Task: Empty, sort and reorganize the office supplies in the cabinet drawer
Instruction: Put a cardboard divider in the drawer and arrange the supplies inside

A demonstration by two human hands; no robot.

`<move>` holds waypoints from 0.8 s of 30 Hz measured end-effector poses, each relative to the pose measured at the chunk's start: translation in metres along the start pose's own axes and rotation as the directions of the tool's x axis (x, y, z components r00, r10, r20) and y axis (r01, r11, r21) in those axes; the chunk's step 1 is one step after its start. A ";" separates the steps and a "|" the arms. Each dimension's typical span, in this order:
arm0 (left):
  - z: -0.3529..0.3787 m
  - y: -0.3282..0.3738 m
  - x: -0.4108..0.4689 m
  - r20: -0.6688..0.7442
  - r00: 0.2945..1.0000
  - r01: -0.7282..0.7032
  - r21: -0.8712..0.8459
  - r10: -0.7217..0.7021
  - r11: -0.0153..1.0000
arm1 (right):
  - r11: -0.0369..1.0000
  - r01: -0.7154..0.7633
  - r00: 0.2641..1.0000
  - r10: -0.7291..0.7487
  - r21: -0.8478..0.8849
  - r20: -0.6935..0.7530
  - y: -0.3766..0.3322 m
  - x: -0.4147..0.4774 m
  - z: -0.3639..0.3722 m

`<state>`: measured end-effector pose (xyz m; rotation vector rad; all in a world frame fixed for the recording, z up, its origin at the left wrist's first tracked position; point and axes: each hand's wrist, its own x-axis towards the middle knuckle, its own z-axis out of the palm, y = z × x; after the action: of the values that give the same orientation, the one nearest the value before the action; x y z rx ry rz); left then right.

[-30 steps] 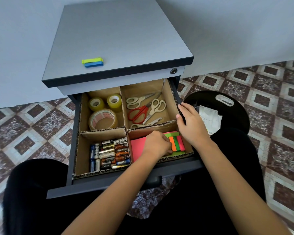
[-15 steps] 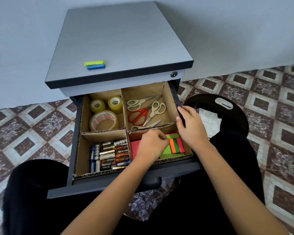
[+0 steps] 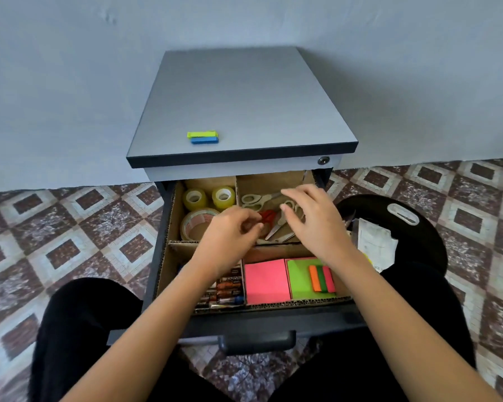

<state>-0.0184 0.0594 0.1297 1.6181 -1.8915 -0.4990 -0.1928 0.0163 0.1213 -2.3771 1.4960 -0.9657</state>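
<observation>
The open cabinet drawer point(image 3: 163, 256) holds cardboard dividers. Tape rolls point(image 3: 195, 199) fill the back left compartment, and scissors point(image 3: 252, 198) lie in the back right. Batteries point(image 3: 227, 288) sit front left. In the front right lie a pink sticky pad point(image 3: 266, 281), a green pad point(image 3: 299, 281) and small coloured note strips point(image 3: 321, 278) on top of it. My left hand point(image 3: 230, 230) hovers over the divider with fingers loosely curled, holding nothing. My right hand point(image 3: 312, 220) hovers over the scissors with relaxed fingers, hiding part of them.
A yellow-green and a blue note strip point(image 3: 203, 137) lie on the grey cabinet top point(image 3: 238, 105). A round black stool point(image 3: 418, 242) with papers point(image 3: 375, 245) stands right of the drawer. My knees in black trousers flank the drawer front and its handle point(image 3: 256, 340). The floor is patterned tile.
Both hands have lifted out of the sticky-note compartment and moved back over the scissors and divider. The pink and green pads now lie uncovered. The camera has tilted up.
</observation>
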 end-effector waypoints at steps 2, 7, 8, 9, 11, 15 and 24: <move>-0.013 -0.009 0.006 -0.063 0.998 0.002 0.038 0.001 0.999 | 1.000 0.027 1.000 -0.027 0.001 0.002 -0.012 0.017 0.001; -0.046 -0.026 0.023 -0.231 0.973 0.024 0.075 -0.006 0.997 | 0.998 0.067 0.997 -0.067 0.011 0.038 -0.040 0.061 0.004; -0.050 -0.030 0.028 -0.261 0.965 0.028 0.090 -0.003 0.996 | 0.998 0.070 0.997 -0.070 0.006 0.043 -0.045 0.071 0.007; -0.056 -0.034 0.033 -0.292 0.956 0.033 0.112 0.001 0.993 | 0.997 0.078 0.996 -0.078 -0.004 0.045 -0.049 0.081 0.009; -0.064 -0.041 0.044 -0.336 0.942 0.051 0.153 0.003 0.987 | 0.996 0.075 0.995 -0.073 -0.038 0.071 -0.057 0.098 0.014; -0.080 -0.050 0.068 -0.340 0.940 0.073 0.208 0.002 0.975 | 0.992 0.068 0.990 -0.053 -0.109 0.134 -0.067 0.126 0.022; -0.090 -0.056 0.092 -0.308 0.951 0.080 0.314 0.022 0.946 | 0.968 0.003 0.979 0.048 -0.250 0.198 -0.083 0.154 0.038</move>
<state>0.0748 -0.0328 0.1804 1.8106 -1.7767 0.0629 -0.0634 -0.0827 0.1965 -2.5293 1.6438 -0.5354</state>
